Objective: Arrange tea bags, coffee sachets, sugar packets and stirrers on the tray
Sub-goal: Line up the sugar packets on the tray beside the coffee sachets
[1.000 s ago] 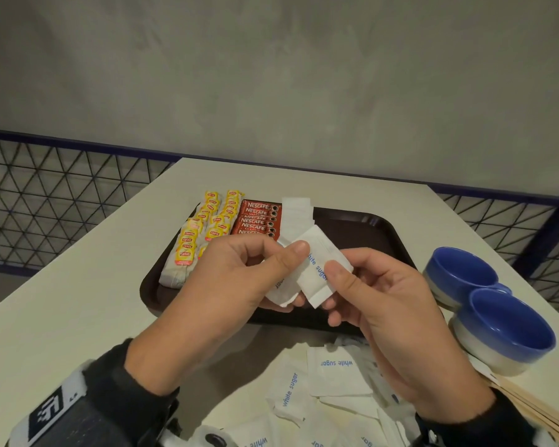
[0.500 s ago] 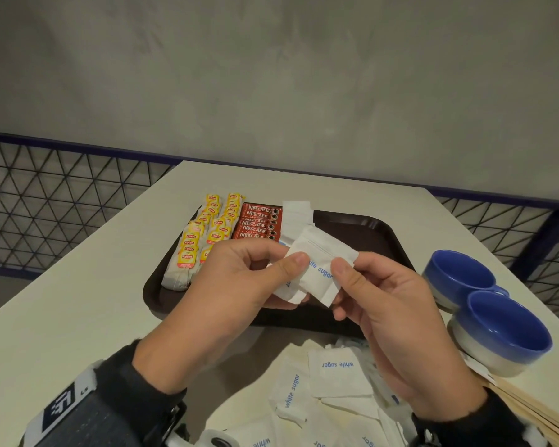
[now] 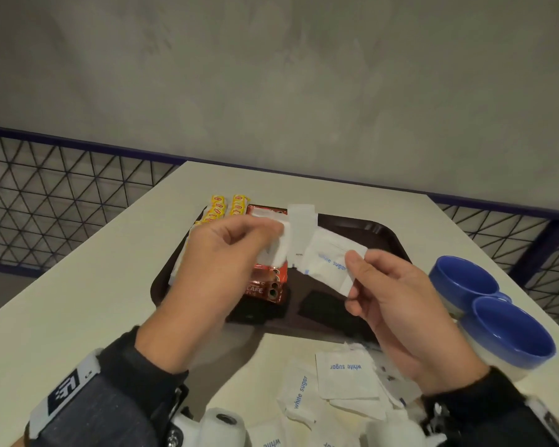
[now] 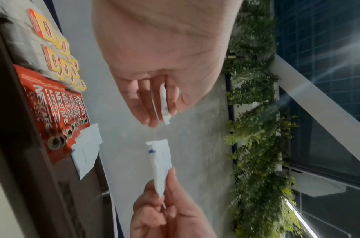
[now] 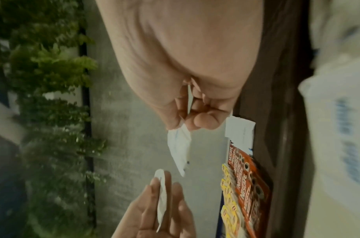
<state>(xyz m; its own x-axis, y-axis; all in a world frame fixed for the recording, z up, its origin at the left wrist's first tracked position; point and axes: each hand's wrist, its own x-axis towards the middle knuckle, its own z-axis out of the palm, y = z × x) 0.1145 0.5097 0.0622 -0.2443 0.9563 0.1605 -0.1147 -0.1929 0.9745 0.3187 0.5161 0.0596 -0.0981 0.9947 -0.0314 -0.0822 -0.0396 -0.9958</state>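
Observation:
A dark brown tray (image 3: 389, 235) lies on the white table and holds yellow tea bags (image 3: 218, 203), red coffee sachets (image 3: 267, 287) and a row of white sugar packets (image 3: 300, 217). My left hand (image 3: 226, 262) pinches one white sugar packet (image 4: 164, 103) above the coffee sachets. My right hand (image 3: 391, 304) pinches another sugar packet (image 3: 331, 264) printed "white sugar" over the tray's middle. The two held packets are apart. Loose sugar packets (image 3: 346, 372) lie on the table near me.
Two blue cups (image 3: 484, 304) stand on the table at the right of the tray. A wire-mesh railing (image 3: 46, 201) runs behind the table's left and right edges. The tray's right half (image 3: 368, 230) is bare.
The hands, which held the sugar packets together, have drawn apart, each now with one packet. The left hand moved left and further over the tray; the right hand shifted right.

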